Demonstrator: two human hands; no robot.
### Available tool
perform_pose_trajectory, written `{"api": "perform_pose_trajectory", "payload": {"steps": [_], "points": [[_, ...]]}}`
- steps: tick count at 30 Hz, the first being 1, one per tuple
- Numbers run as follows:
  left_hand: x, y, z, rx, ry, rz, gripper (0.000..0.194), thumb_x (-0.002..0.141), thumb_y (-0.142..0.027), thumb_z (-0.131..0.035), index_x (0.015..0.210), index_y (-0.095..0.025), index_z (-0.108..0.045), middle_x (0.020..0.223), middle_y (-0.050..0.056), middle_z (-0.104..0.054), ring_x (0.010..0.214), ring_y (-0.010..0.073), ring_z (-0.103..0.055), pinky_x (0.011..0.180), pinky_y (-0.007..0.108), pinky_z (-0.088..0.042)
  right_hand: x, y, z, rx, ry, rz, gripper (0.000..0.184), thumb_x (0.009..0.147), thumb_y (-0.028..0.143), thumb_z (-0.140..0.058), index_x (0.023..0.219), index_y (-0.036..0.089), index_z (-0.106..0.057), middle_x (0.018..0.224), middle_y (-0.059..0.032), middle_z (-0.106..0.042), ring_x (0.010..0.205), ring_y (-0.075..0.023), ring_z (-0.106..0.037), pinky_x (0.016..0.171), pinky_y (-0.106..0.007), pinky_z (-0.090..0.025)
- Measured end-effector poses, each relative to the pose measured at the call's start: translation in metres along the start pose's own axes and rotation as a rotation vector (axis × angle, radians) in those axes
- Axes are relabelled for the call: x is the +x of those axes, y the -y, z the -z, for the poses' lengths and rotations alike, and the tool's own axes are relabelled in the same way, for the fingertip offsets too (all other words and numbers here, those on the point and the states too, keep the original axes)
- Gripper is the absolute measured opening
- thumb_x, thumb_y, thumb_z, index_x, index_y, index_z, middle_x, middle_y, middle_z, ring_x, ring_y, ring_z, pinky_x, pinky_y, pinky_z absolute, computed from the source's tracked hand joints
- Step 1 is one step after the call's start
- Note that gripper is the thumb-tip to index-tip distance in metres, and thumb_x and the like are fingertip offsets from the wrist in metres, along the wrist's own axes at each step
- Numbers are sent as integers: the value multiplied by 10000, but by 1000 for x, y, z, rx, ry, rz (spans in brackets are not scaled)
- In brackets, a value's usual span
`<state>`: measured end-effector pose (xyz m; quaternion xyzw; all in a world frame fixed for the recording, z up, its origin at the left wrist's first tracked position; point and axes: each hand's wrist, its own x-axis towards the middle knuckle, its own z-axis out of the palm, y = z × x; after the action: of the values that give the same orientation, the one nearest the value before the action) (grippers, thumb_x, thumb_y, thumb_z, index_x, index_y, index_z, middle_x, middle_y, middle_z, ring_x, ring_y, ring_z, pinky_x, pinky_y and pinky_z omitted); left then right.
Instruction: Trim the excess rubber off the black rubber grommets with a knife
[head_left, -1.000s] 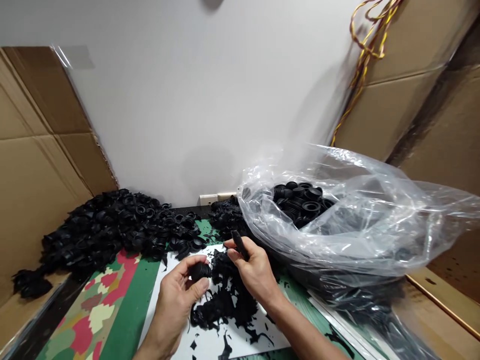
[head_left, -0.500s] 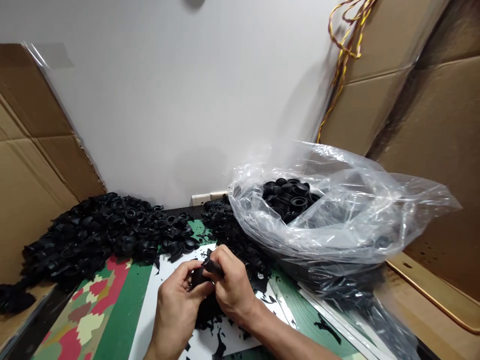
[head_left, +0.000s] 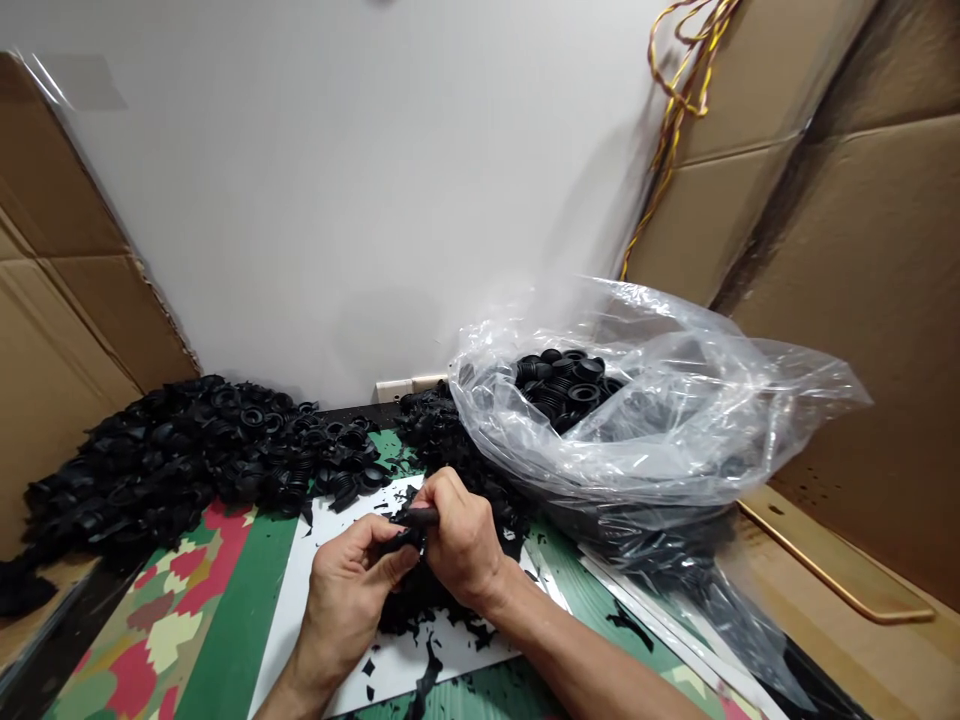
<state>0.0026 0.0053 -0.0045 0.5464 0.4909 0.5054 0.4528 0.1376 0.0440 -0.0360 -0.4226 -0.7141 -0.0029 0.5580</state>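
Between my hands is a black rubber part [head_left: 397, 543], much of it covered by fingers. My left hand [head_left: 346, 578] pinches its lower left side between thumb and fingers. On its upper right side, my right hand [head_left: 461, 540] is closed with the fingers curled around the rubber. Beneath both hands lies a white sheet [head_left: 300, 600] strewn with torn black rubber scraps [head_left: 431, 665]. Left of the sheet, untrimmed black rubber parts [head_left: 165, 455] with ragged edges are heaped up.
At the right stands a clear plastic bag [head_left: 637, 470] holding ribbed black rubber parts [head_left: 562, 385]. Cardboard [head_left: 67, 230] rises at the left, and more cardboard [head_left: 862, 320] at the right. A yellow and brown twisted cable [head_left: 667, 140] hangs along the wall [head_left: 360, 180].
My right hand has turned and risen slightly against the left, and the rubber between them looks pulled flatter. The whole view has shifted a little with my head.
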Motion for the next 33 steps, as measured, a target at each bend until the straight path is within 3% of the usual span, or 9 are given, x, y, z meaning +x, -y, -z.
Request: {"api": "perform_pose_trajectory", "payload": {"steps": [3,5,8,11,16,19,23,28,33], "points": [[-4,3,4,-3,169,62,121,560,-235,-787,617,-164,-707,566,20,-641,504,139,-544,475,232,-434,4,-15,4,-43,-91,-130,168,814,118,-396,692,217,-457,604,0,-484,497,-147,-465,476,-248,-360],[-4,7,5,-58,188,120,183,545,-216,-803,698,-167,-714,635,39,-693,571,161,-600,524,238,-471,6,-25,6,-57,-107,-174,174,827,132,-397,686,219,-450,609,-3,-475,522,-161,-469,500,-262,-364],[0,11,5,-182,139,164,323,508,-185,-827,807,-175,-705,802,71,-743,719,197,-658,645,267,-516,7,-31,6,-24,-99,-202,179,855,178,-395,687,221,-439,623,0,-471,534,-160,-465,515,-263,-367],[3,12,4,-206,65,143,336,498,-160,-823,812,-171,-703,808,61,-737,748,189,-654,682,264,-517,6,-29,5,20,-83,-207,217,886,238,-389,672,223,-421,596,20,-450,508,-142,-445,506,-248,-369],[5,7,4,-193,-106,162,341,478,-175,-820,799,-150,-707,741,36,-701,633,152,-606,545,226,-491,4,-24,10,112,-34,-271,245,887,281,-392,653,216,-431,588,21,-450,524,-140,-442,521,-250,-377],[8,8,11,-377,-235,238,270,535,-217,-801,761,-135,-678,653,11,-647,506,114,-553,425,206,-432,4,-25,16,162,-36,-308,248,870,294,-408,635,219,-422,579,24,-447,518,-135,-430,513,-246,-371],[14,12,21,-600,-408,345,168,602,-154,-749,656,-164,-590,513,-34,-539,422,102,-519,354,180,-363,6,-31,22,168,-106,-477,247,837,341,-413,620,222,-419,541,25,-449,491,-141,-422,499,-256,-365],[13,15,19,-620,-386,357,301,663,-210,-734,948,-186,-638,485,-62,-499,390,79,-480,362,160,-350,4,-26,18,192,-82,-523,231,813,326,-421,608,219,-422,540,18,-466,499,-146,-438,498,-258,-375],[10,17,15,-550,-327,402,327,597,-315,-796,838,-166,-631,500,-50,-545,363,54,-467,339,135,-309,-2,-8,7,329,171,-443,192,797,225,-460,606,204,-460,577,13,-506,524,-140,-473,498,-238,-385]]}}
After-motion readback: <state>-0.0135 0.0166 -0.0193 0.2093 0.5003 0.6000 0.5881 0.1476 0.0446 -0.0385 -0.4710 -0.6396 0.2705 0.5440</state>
